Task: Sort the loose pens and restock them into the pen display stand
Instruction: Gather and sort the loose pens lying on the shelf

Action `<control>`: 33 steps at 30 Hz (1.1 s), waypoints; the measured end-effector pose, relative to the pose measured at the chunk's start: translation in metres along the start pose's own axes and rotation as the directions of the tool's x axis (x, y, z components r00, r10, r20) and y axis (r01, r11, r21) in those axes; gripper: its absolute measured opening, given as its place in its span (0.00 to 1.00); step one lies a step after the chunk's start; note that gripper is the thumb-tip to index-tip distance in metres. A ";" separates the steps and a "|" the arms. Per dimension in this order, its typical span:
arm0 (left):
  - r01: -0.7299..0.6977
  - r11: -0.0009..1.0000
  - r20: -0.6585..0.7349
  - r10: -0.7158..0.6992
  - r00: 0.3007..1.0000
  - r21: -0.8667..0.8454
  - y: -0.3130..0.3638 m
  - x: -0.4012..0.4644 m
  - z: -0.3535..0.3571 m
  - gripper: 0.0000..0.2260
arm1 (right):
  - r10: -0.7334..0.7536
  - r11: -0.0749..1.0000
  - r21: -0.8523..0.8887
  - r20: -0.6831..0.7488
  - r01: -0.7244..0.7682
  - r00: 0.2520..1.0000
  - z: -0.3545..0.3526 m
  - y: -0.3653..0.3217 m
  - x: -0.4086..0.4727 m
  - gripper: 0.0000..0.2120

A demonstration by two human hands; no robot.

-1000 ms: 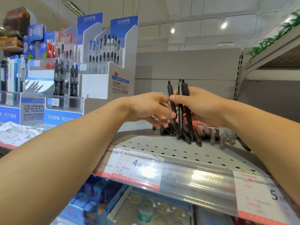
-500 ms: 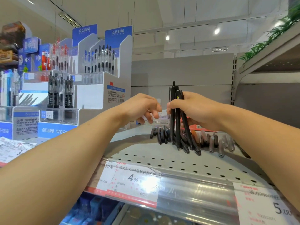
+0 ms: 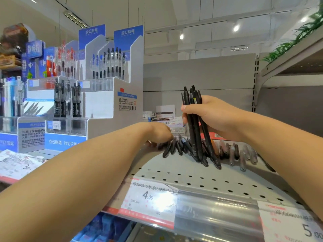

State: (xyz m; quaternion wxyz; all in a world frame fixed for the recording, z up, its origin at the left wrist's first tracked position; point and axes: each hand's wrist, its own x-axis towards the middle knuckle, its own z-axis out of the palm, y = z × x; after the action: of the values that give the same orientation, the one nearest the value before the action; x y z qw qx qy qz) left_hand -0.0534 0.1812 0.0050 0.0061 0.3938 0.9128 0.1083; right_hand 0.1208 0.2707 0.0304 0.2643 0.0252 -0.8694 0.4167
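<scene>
My right hand [image 3: 215, 117] grips a bundle of black pens [image 3: 196, 130] upright, their lower tips resting on the perforated shelf [image 3: 192, 175]. Loose pens [image 3: 174, 147], black and several grey-brown ones [image 3: 241, 154], lie in a row on the shelf behind the bundle. My left hand [image 3: 158, 133] is lowered palm-down onto the left end of that row, fingers curled over the black pens; whether it holds one is hidden. The white and blue tiered pen display stand [image 3: 111, 100] stands to the left, with black pens in its tiers.
More pen displays [image 3: 12, 102] fill the far left. Small boxes [image 3: 166, 117] sit at the back of the shelf. Price labels [image 3: 150, 198] run along the shelf's front rail. An upper shelf [image 3: 293, 63] with green plants juts out at the right.
My left hand let go of the bundle and dropped down to the loose pens on the shelf. My right hand kept the bundle upright.
</scene>
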 end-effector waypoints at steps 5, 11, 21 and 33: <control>0.080 0.988 0.012 -0.079 0.997 -0.133 -0.028 -0.009 -0.006 0.07 | -0.037 0.991 0.124 -0.100 0.050 0.994 0.008 -0.013 -0.002 0.09; 0.107 0.978 -0.030 -0.114 0.993 -0.181 -0.028 -0.015 -0.015 0.08 | -0.028 0.964 0.266 0.034 0.018 0.999 0.019 -0.015 -0.007 0.08; -0.308 0.493 -0.221 0.228 0.948 -0.814 -0.021 -0.035 -0.033 0.16 | 0.097 0.988 0.112 0.077 -0.105 0.992 0.019 0.002 0.002 0.03; -0.357 0.617 -0.030 0.474 0.880 -0.702 -0.014 -0.046 -0.029 0.23 | 0.123 0.992 0.031 -0.092 -0.120 0.988 0.011 0.007 0.009 0.08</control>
State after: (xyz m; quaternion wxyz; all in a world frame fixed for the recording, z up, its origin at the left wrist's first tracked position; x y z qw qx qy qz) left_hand -0.0347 0.1332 0.0267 0.1989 0.5707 0.6855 0.4060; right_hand 0.1070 0.2688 0.0245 0.2784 -0.0439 -0.8506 0.4438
